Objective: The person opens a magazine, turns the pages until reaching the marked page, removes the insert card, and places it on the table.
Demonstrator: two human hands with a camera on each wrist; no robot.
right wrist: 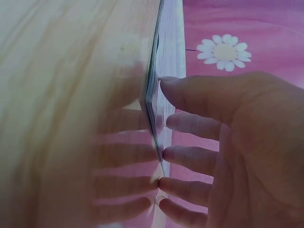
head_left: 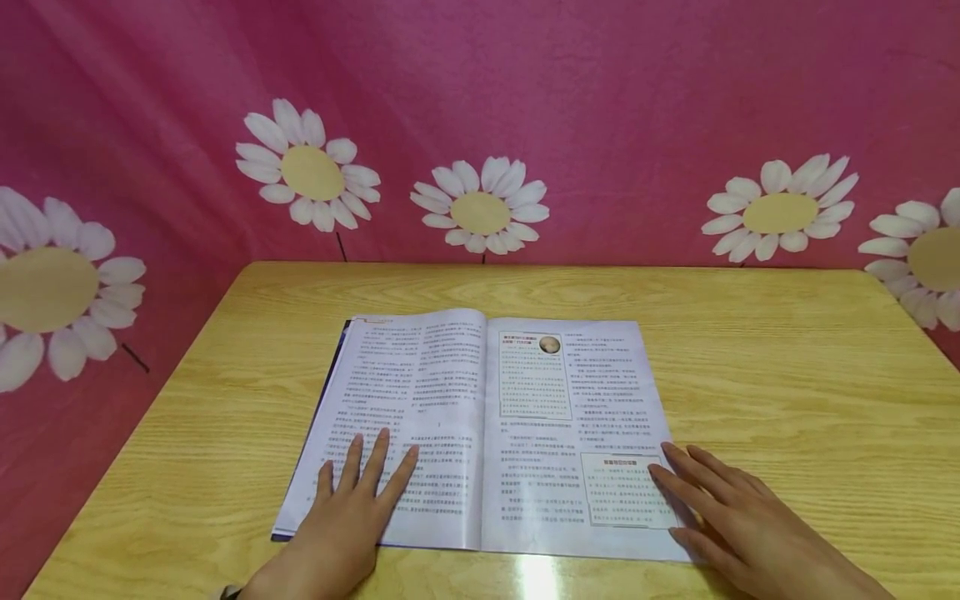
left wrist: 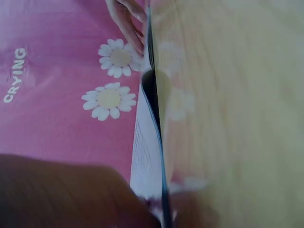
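Observation:
An open magazine point(head_left: 525, 467) lies flat on the wooden table, its two pages full of printed text with boxed passages on the right page. My left hand point(head_left: 348, 517) rests on the lower part of the left page, fingers spread and fairly straight. At the lower right corner, my right hand point(head_left: 738, 521) touches the page's outer edge with its fingers extended. The right wrist view shows the thumb point(right wrist: 190, 92) and fingertips along the edge of the magazine point(right wrist: 151, 95). Seen edge-on in the left wrist view, the magazine point(left wrist: 151, 142) bows up near its spine.
The glossy wooden table point(head_left: 757, 358) reaches back to a pink cloth point(head_left: 600, 100) printed with large white daisies. This cloth hangs behind the table and along its sides. A dark band point(head_left: 230, 592) shows at the left wrist.

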